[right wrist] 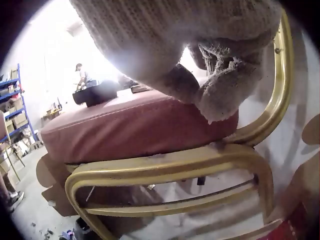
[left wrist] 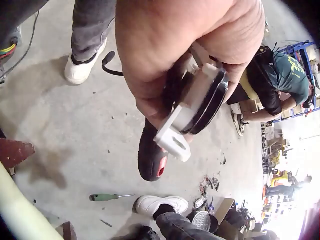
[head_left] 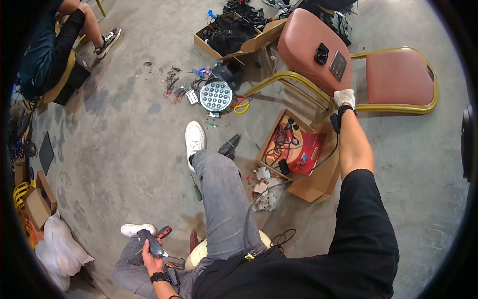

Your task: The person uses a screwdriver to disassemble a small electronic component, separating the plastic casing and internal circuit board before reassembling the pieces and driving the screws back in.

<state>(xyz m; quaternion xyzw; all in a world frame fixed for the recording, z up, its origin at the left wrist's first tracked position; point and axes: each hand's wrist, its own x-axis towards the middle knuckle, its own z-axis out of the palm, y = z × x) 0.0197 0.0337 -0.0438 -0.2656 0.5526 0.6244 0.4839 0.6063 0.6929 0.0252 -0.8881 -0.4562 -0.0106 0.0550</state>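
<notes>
My bare left hand (head_left: 151, 259) grips a dark oblong device (head_left: 149, 243) above my left thigh. Up close in the left wrist view, a white slotted bracket (left wrist: 172, 142) and a glossy black rounded cover (left wrist: 210, 100) protrude from under the fingers. A black-and-red tool handle (left wrist: 150, 157) overlaps the hand there. My right hand (head_left: 344, 98), in a whitish knitted glove, is at the near corner of a padded pink chair seat (head_left: 311, 47). Its grey, frayed fingertips (right wrist: 220, 102) curl beside the seat edge; I cannot tell whether they hold anything.
On the seat lie a black tray-like part (head_left: 321, 54) and a dark flat panel (head_left: 338, 66). An open carton of wires (head_left: 284, 144), a drill (head_left: 229, 146), a green-handled screwdriver (head_left: 197, 188) and a round lamp (head_left: 215, 94) are on the floor. Another person (head_left: 45, 55) sits far left.
</notes>
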